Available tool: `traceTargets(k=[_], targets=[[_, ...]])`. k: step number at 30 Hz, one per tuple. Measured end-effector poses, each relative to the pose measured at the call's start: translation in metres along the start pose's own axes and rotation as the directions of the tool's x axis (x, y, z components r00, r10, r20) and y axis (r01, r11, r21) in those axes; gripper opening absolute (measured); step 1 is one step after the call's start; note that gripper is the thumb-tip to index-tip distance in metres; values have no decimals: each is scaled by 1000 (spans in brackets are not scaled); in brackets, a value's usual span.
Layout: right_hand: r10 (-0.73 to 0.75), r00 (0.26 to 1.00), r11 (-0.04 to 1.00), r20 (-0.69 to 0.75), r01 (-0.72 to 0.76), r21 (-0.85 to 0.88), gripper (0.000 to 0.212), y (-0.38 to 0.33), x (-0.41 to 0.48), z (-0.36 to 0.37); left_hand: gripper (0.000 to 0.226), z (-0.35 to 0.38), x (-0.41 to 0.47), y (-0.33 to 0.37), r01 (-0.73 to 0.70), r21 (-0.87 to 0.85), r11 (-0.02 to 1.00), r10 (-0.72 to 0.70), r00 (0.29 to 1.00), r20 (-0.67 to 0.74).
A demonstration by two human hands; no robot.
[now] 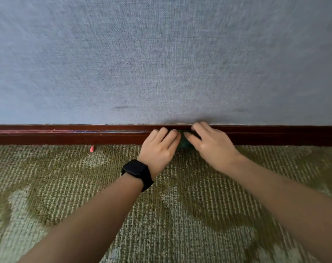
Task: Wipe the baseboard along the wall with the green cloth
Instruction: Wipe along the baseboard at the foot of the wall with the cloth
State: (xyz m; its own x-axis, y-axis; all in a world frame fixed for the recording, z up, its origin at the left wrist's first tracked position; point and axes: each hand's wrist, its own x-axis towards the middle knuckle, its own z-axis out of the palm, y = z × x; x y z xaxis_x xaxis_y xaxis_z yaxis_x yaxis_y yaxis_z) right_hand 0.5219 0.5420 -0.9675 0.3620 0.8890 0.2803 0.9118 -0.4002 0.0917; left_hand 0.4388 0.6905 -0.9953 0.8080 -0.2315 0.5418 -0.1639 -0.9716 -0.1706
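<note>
A dark red-brown baseboard [66, 134] runs along the foot of a grey textured wall. The green cloth [184, 142] is bunched against the baseboard, mostly hidden between my two hands. My left hand [158, 147], with a black watch on its wrist, lies on the cloth's left side with its fingers on the baseboard. My right hand [209, 143] covers the cloth's right side, fingers reaching up to the baseboard's top edge. Whether either hand grips the cloth or only presses it is hidden.
Green patterned carpet [161, 215] covers the floor up to the baseboard. A small pink scrap [92, 149] lies on the carpet by the baseboard, left of my hands. A pale streak marks the baseboard's left stretch.
</note>
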Motion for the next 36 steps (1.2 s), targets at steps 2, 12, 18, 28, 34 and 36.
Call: traceTargets(k=[2,12,18,28,34,36], targets=[[22,1000,1000,-5,-22,14,39,-3,1,1,32,0,-1,-5,-50,17,999,50,999,-2],[-34,998,991,-43,39,132,34,-56,51,16,32,-16,-49,-61,-50,110,993,39,994,106],[-7,993,998,116,0,60,37,-47,43,4,34,-15,-40,-44,33,42,999,-35,997,62],[77,987,996,144,-82,33,35,-66,49,-2,28,-20,-38,-68,-203,77,976,201,979,35],[-8,984,998,177,-3,58,23,-103,91,7,24,-29,-79,-109,-150,159,976,144,988,49],[3,985,997,170,-15,70,25,-105,92,10,24,-31,-82,-111,-128,163,978,120,991,61]])
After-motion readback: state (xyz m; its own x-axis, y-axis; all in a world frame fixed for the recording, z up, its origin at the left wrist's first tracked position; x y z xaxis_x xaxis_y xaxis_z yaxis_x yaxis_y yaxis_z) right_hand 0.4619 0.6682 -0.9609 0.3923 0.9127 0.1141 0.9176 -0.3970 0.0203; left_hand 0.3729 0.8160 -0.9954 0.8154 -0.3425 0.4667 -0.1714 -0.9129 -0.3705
